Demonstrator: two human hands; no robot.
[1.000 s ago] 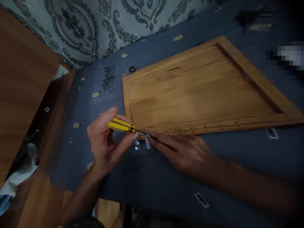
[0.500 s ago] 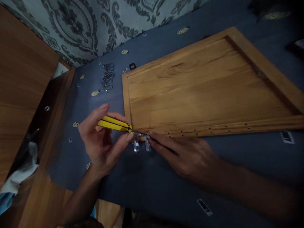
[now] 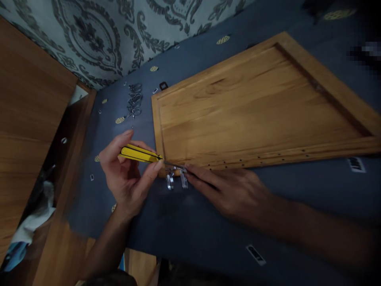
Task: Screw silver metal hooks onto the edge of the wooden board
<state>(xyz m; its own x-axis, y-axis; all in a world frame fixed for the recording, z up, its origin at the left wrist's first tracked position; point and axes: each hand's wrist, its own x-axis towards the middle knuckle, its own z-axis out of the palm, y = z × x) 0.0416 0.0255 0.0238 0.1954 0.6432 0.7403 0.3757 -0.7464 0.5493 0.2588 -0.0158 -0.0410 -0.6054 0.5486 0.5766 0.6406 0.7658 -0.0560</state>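
1. Your left hand [image 3: 125, 180]: curled shut round a yellow-and-black screwdriver [image 3: 138, 154], with thumb and fingertips pinching the handle. The shaft points toward 3 o'clock.
2. Metal bracket [image 3: 176, 178]: at the screwdriver's tip, against the near-left corner of the wooden panel [image 3: 253, 107]. Its two prongs point toward 6 o'clock.
3. Your right hand [image 3: 235, 194]: fingers stretched nearly flat, tips touching the bracket from 4 o'clock.
4. Heap of metal hooks [image 3: 134, 100]: on the blue-covered worktop [image 3: 193, 234], at 12 o'clock from your left hand, near the panel's far-left corner.
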